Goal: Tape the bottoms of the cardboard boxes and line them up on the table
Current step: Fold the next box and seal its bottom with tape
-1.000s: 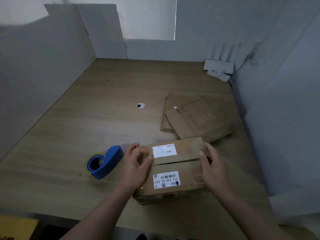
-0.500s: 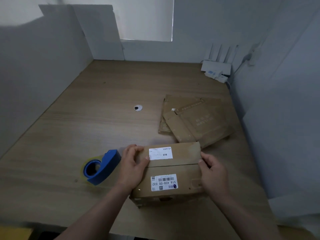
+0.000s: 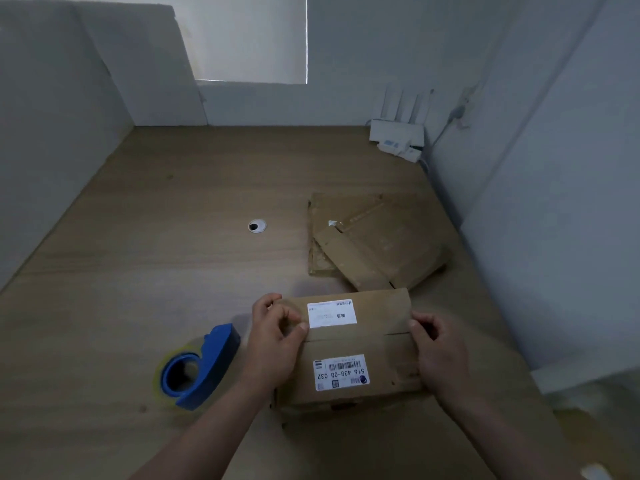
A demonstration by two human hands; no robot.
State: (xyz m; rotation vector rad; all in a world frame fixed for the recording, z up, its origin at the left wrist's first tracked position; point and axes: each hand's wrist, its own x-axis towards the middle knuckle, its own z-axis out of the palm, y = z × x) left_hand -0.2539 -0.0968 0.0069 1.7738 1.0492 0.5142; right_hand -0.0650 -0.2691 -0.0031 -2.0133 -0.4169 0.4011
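While held, box [image 3: 363, 342], label [image 3: 341, 373] "516 438-00 032"

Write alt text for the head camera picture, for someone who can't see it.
A person's left hand and right hand hold the side edges of a cardboard box with its flaps folded shut on a wooden table. A blue tape dispenser lies to its left; flattened boxes lie behind it.

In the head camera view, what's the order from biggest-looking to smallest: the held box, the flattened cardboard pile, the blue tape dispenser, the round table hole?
Tied first: held box and flattened cardboard pile look alike; the box is nearer, so unranked.
Next: blue tape dispenser.
Smallest: round table hole.
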